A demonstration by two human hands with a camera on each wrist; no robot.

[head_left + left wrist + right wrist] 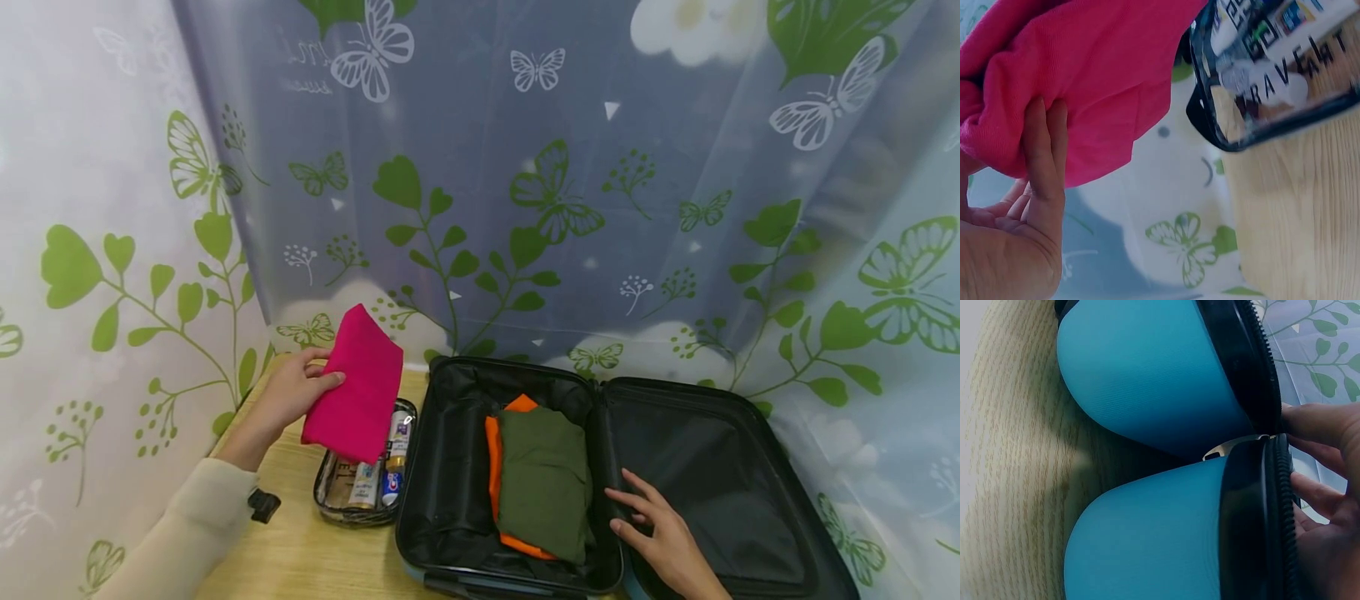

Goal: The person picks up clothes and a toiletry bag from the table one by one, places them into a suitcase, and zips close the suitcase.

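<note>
Loosely, the left hand [288,392] pinches a folded pink cloth [356,396] above the toiletry pouch [333,500], at the case's [450,533] nine o'clock. Its free end could unfold or snag the rim. The right hand [663,542] rests flat, fingers relaxed, inside the case.

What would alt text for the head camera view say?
A left hand holds a folded pink cloth above a clear toiletry pouch, while the right hand rests in an open suitcase holding folded green and orange clothes.
</note>
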